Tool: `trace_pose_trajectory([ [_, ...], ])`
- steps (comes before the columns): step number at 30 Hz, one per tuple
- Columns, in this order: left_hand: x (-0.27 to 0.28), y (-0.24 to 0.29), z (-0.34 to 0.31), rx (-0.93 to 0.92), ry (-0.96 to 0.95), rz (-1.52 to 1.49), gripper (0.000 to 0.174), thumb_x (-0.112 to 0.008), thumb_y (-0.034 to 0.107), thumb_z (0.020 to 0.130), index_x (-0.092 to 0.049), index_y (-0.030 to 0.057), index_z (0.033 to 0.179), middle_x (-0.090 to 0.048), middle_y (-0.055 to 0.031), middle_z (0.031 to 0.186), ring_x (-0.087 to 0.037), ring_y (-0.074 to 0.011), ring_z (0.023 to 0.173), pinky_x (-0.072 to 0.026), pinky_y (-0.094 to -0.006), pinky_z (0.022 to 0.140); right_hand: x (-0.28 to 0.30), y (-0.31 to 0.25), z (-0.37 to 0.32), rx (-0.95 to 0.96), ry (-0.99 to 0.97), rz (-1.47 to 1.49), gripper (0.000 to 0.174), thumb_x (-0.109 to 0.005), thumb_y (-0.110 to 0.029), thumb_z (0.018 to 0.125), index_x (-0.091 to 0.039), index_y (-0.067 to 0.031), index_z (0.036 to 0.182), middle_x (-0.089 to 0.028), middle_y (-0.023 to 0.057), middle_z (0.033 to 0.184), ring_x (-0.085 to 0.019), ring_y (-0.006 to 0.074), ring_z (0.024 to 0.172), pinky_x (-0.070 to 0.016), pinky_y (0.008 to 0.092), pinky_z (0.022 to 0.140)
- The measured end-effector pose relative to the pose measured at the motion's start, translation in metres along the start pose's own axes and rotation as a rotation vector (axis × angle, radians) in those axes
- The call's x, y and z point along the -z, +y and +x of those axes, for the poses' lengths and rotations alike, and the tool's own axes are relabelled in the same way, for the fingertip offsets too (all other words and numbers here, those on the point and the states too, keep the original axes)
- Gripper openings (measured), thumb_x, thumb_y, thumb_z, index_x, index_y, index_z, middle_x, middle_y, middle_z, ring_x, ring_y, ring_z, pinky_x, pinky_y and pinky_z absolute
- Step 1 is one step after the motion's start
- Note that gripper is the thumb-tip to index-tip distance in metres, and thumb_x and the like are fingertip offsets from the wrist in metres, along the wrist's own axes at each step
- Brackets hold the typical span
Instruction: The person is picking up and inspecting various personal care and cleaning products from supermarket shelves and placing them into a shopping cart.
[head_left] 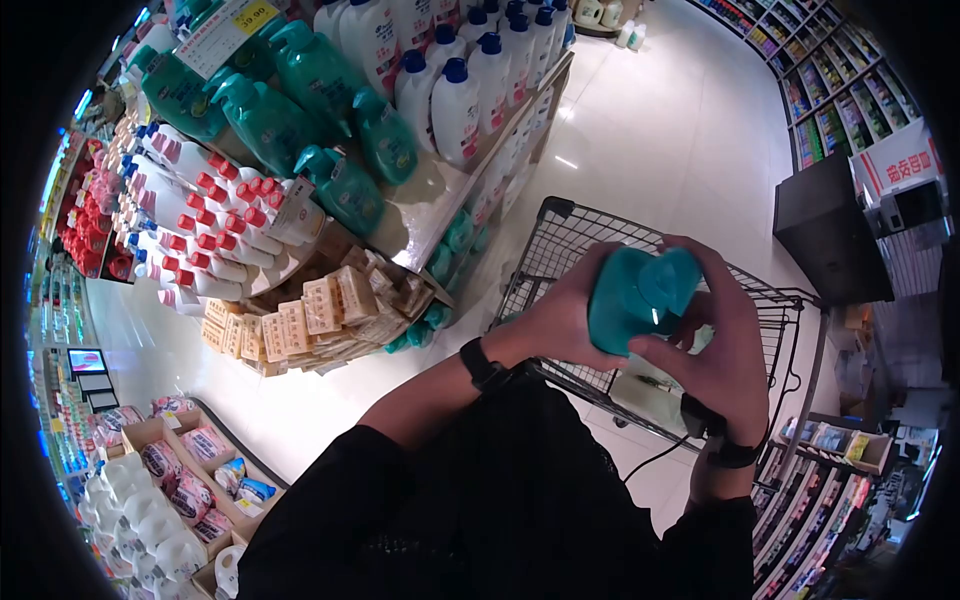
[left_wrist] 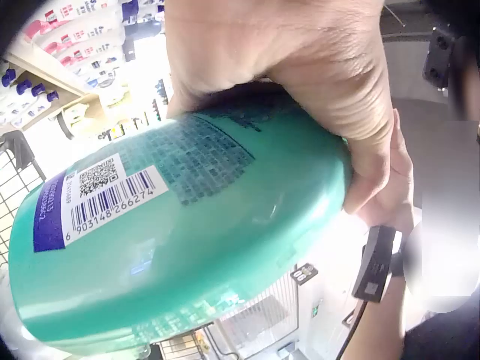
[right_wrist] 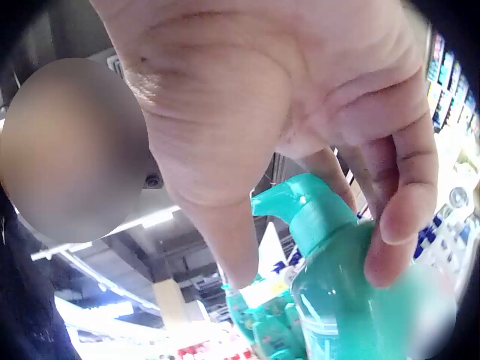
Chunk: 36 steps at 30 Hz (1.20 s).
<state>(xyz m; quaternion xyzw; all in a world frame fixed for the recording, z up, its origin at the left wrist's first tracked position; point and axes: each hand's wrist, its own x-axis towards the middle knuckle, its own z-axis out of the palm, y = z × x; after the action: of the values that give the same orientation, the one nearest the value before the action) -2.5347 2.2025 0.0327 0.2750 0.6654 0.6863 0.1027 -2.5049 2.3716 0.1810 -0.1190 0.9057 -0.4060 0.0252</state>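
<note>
In the head view, a teal pump bottle [head_left: 620, 300] hangs over the shopping cart, gripped from its left side by my left hand [head_left: 565, 315]. The left wrist view shows that hand [left_wrist: 285, 60] wrapped over the body of the bottle [left_wrist: 195, 240], whose barcode label faces the camera. My right hand [head_left: 725, 350] is around the pump end. In the right wrist view, the fingertips [right_wrist: 386, 270] of this hand overlap the bottle's shoulder beside the pump head [right_wrist: 300, 202]. Its thumb [right_wrist: 236, 255] extends downward, apart from the bottle in that view.
A black wire shopping cart [head_left: 560, 240] stands below my hands. On the left, a display holds teal pump bottles [head_left: 265, 125], white bottles with blue caps [head_left: 455, 110], red-capped bottles [head_left: 205, 240] and boxed soap bars [head_left: 325, 305]. A dark cabinet [head_left: 830, 230] stands right.
</note>
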Motion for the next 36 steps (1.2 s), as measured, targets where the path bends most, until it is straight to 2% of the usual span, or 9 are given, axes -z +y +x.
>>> trace_pose_trajectory([
  [3, -0.016, -0.025, 0.004, 0.014, -0.053, 0.112, 0.105, -0.087, 0.026, 0.050, -0.032, -0.0012, 0.135, -0.048, -0.0197, 0.123, -0.050, -0.0329, 0.118, -0.0410, -0.0409, 0.100, 0.005, 0.042, -0.001, -0.059, -0.104, -0.101, 0.060, -0.087, -0.014, 0.062, -0.056, -0.0060, 0.113, -0.064, 0.0105, 0.093, -0.060, 0.0192, 0.059, -0.0496, 0.0283, 0.056],
  [4, -0.022, -0.034, 0.002, -0.026, -0.075, 0.177, 0.102, -0.088, 0.025, 0.051, -0.034, 0.0009, 0.134, -0.048, -0.0183, 0.122, -0.051, -0.0319, 0.116, -0.0419, -0.0407, 0.099, 0.003, 0.049, -0.003, 0.160, -0.062, -0.249, 0.048, -0.083, -0.017, 0.069, -0.055, -0.0061, 0.107, -0.064, 0.0135, 0.087, -0.063, 0.0295, 0.063, -0.0512, 0.0356, 0.060],
  [5, -0.026, -0.043, 0.001, -0.067, -0.096, 0.247, 0.099, -0.088, 0.024, 0.052, -0.035, 0.0029, 0.133, -0.048, -0.0170, 0.121, -0.051, -0.0309, 0.115, -0.0428, -0.0405, 0.097, 0.000, 0.057, -0.006, 0.164, -0.068, -0.250, 0.048, -0.083, -0.017, 0.069, -0.055, -0.0061, 0.107, -0.064, 0.0135, 0.087, -0.063, 0.0295, 0.063, -0.0512, 0.0356, 0.060],
  [8, -0.042, -0.069, -0.004, -0.040, -0.134, 0.274, 0.094, -0.087, 0.024, 0.052, -0.038, 0.0029, 0.130, -0.047, -0.0176, 0.121, -0.050, -0.0356, 0.113, -0.0415, -0.0432, 0.097, -0.006, 0.072, -0.019, -0.142, -0.306, -0.388, 0.043, -0.079, -0.021, 0.075, -0.054, -0.0052, 0.107, -0.064, 0.0176, 0.084, -0.064, 0.0390, 0.075, -0.0509, 0.0413, 0.065],
  [13, -0.059, -0.097, -0.012, 0.084, -0.152, 0.216, 0.090, -0.086, 0.023, 0.052, -0.042, 0.0028, 0.128, -0.050, -0.0185, 0.121, -0.049, -0.0380, 0.115, -0.0406, -0.0439, 0.099, -0.023, 0.123, -0.031, 0.008, -0.348, -0.329, 0.039, -0.076, -0.022, 0.080, -0.054, -0.0046, 0.108, -0.064, 0.0172, 0.084, -0.065, 0.0367, 0.074, -0.0510, 0.0418, 0.061],
  [17, -0.051, -0.131, -0.032, 0.103, -0.131, 0.381, 0.088, -0.085, 0.024, 0.060, -0.041, 0.0032, 0.134, -0.050, -0.0202, 0.128, -0.047, -0.0391, 0.121, -0.0370, -0.0460, 0.104, -0.060, 0.164, -0.038, 0.047, -0.364, -0.329, 0.040, -0.073, -0.022, 0.082, -0.055, -0.0042, 0.112, -0.064, 0.0166, 0.087, -0.065, 0.0363, 0.071, -0.0512, 0.0414, 0.058],
  [20, -0.027, -0.157, -0.070, 0.397, -0.317, 0.689, 0.081, -0.082, 0.027, 0.067, -0.043, 0.0035, 0.134, -0.049, -0.0180, 0.133, -0.045, -0.0358, 0.126, -0.0318, -0.0476, 0.109, -0.108, 0.208, -0.041, 0.102, -0.359, -0.303, 0.036, -0.069, -0.023, 0.085, -0.053, -0.0043, 0.111, -0.062, 0.0171, 0.084, -0.064, 0.0373, 0.067, -0.0508, 0.0431, 0.057],
  [26, -0.014, -0.158, -0.117, 0.420, -0.545, 0.966, 0.061, -0.071, 0.038, 0.079, -0.053, 0.0015, 0.125, -0.043, -0.0160, 0.143, -0.034, -0.0295, 0.138, -0.0270, -0.0497, 0.113, -0.203, 0.284, -0.043, 0.197, -0.523, -0.306, 0.024, -0.058, -0.021, 0.091, -0.046, -0.0042, 0.103, -0.059, 0.0185, 0.078, -0.063, 0.0359, 0.061, -0.0504, 0.0467, 0.054],
  [36, -0.020, -0.160, -0.134, 0.447, -0.379, 1.044, 0.046, -0.064, 0.041, 0.085, -0.059, -0.0010, 0.104, -0.037, -0.0167, 0.148, -0.029, -0.0291, 0.142, -0.0273, -0.0507, 0.112, -0.295, 0.303, -0.051, 0.050, -0.340, -0.157, 0.038, -0.068, -0.025, 0.083, -0.045, -0.0031, 0.103, -0.062, 0.0185, 0.075, -0.065, 0.0378, 0.068, -0.0521, 0.0469, 0.059],
])
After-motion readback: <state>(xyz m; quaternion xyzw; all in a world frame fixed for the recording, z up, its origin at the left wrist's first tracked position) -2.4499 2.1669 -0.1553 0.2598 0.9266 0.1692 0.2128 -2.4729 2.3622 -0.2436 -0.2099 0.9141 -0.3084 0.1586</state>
